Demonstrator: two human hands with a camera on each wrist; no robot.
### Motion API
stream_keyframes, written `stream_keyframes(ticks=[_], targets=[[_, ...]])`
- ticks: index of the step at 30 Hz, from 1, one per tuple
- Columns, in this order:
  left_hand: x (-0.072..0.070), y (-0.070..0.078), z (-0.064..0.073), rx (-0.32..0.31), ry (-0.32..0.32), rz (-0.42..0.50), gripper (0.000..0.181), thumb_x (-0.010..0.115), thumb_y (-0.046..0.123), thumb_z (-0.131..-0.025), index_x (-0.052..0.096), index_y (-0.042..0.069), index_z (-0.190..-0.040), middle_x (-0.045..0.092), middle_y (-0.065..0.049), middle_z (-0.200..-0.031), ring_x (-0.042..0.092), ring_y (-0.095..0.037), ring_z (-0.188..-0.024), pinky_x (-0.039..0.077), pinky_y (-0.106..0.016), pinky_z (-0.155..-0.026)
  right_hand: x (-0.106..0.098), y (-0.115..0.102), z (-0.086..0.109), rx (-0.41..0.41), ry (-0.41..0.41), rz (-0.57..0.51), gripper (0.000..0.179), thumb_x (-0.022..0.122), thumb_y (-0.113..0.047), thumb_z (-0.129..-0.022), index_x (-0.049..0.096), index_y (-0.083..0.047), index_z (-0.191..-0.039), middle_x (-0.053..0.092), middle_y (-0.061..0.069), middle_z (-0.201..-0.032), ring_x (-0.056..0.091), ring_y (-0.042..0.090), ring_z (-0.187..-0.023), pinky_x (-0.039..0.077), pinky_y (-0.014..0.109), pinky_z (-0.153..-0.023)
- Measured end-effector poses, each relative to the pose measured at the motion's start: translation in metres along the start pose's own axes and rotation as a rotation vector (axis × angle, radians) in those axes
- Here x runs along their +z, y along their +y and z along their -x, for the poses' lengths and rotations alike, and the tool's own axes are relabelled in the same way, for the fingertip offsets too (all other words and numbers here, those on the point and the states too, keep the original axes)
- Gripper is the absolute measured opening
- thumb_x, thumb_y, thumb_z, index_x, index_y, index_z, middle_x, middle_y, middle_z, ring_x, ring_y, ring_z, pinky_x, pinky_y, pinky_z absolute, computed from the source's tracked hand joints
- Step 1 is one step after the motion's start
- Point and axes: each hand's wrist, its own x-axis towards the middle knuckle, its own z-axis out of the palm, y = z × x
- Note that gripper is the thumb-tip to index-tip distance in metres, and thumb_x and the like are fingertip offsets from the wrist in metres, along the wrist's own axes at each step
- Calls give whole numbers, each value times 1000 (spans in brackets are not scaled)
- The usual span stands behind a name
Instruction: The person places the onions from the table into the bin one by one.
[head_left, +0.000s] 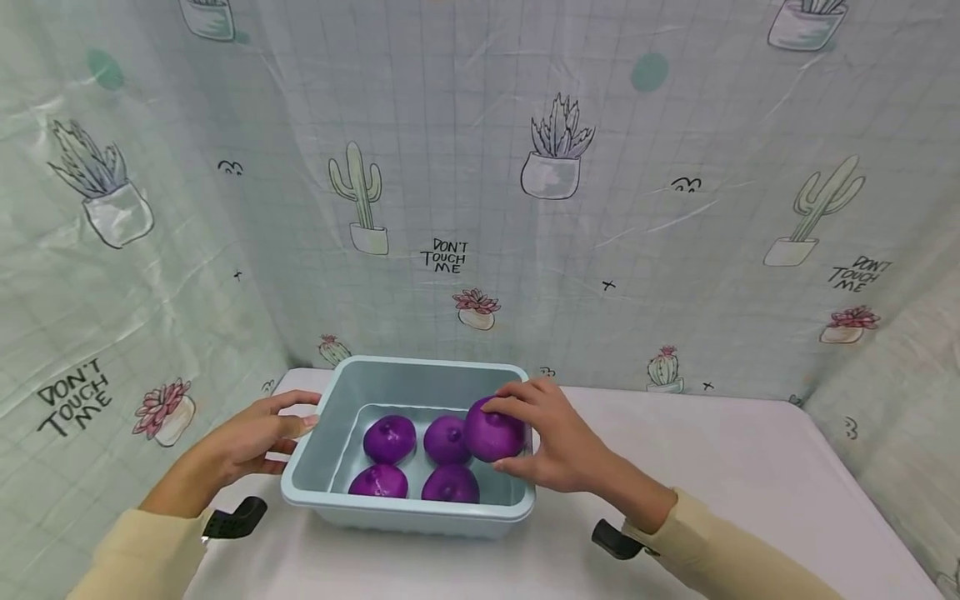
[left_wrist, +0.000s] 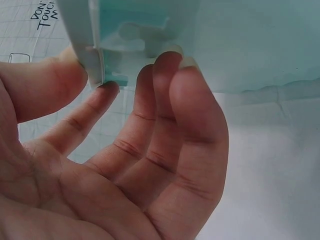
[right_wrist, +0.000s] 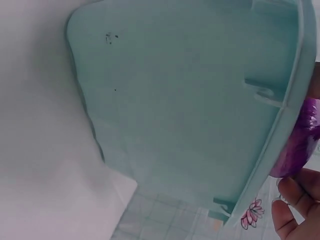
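A pale blue-green plastic bin (head_left: 420,518) stands on the table with several shiny purple onions (head_left: 390,439) inside. My left hand (head_left: 243,437) is at the bin's left side. In the left wrist view its thumb (left_wrist: 55,82) and index finger pinch the rim (left_wrist: 80,40), while the other fingers curl below it. Over the bin's right end, my right hand (head_left: 555,437) grips one purple onion (head_left: 491,435) between thumb and fingers, at rim height. The right wrist view shows this onion (right_wrist: 297,145) past the rim, partly hidden by the bin wall.
The white table (head_left: 675,500) extends to the right of the bin. Behind and at both sides hangs a cactus-print sheet (head_left: 480,167), close to the bin's back rim. Black wrist mounts (head_left: 236,518) stick out below each sleeve.
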Motion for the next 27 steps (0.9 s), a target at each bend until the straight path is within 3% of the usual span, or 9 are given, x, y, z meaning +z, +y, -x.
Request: stream_keyframes(ticks=[9,15,27], targets=[[3,1,0,11,6,2,64,62,34,-103,37,11,-158,67,-16,-125,73,-27,-94,64,-48,-82,7,6,-13,-39,-146,166,59,94,-40,-67,73,-30,-122,71,-6,-118,54,14,-112,43,48,-98],[2,0,0,3,11,-5,64,61,33,-104,36,11,-158,68,-15,-126,72,-27,-94,63,-47,-82,9,6,-25,-17,-283,166,61,96,-36,-66,74,-28,-121,75,-7,-117,51,14,-109,34,55,-100],[1,0,1,4,16,-1,63,61,32,-104,37,11,-157,68,-15,-124,72,-27,-94,63,-46,-82,13,3,-38,9,-361,219,57,98,-30,-61,78,-27,-114,79,-5,-112,49,14,-101,29,59,-97]])
